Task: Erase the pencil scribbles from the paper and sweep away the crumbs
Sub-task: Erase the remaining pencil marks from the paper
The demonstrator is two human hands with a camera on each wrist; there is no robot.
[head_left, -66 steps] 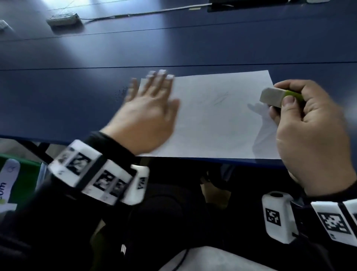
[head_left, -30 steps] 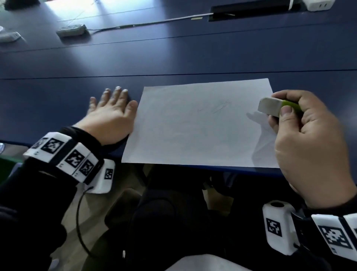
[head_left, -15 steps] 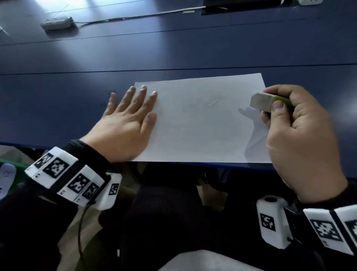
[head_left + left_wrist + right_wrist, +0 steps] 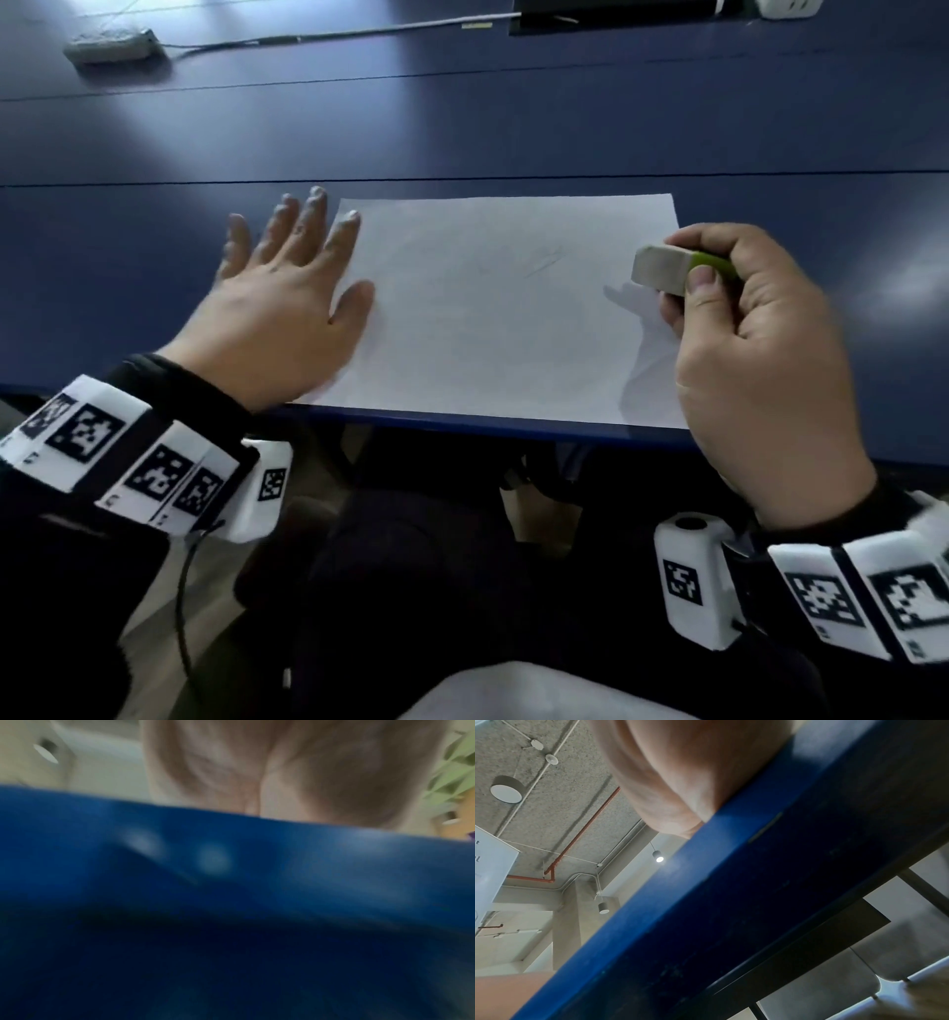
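The sheet of paper (image 4: 493, 313) lies flat near the front edge of the blue desk (image 4: 513, 118), its near edge almost at the desk's rim. A few faint pencil scribbles (image 4: 544, 262) remain right of its centre; crumbs are too small to make out.

The left hand (image 4: 280, 303) lies palm down at the paper's left edge, fingers (image 4: 308, 221) straight and spread wide, blurred; the forefinger tip and thumb overlap the sheet's left margin while the rest of the hand is over bare desk. It holds nothing.

The right hand (image 4: 760, 360) is over the paper's right edge, its fingers curled round an eraser (image 4: 667, 270) with a green sleeve, the thumb pressed on its near side. The eraser's pale grey end points left over the sheet and casts a shadow on it; whether it touches the paper cannot be told.

At the far side of the desk lie a power strip (image 4: 110, 45) on the left, with a cable (image 4: 328, 33) running right from it toward a dark cable tray (image 4: 611, 15).

The left wrist view is blurred, showing only desk edge and palm.
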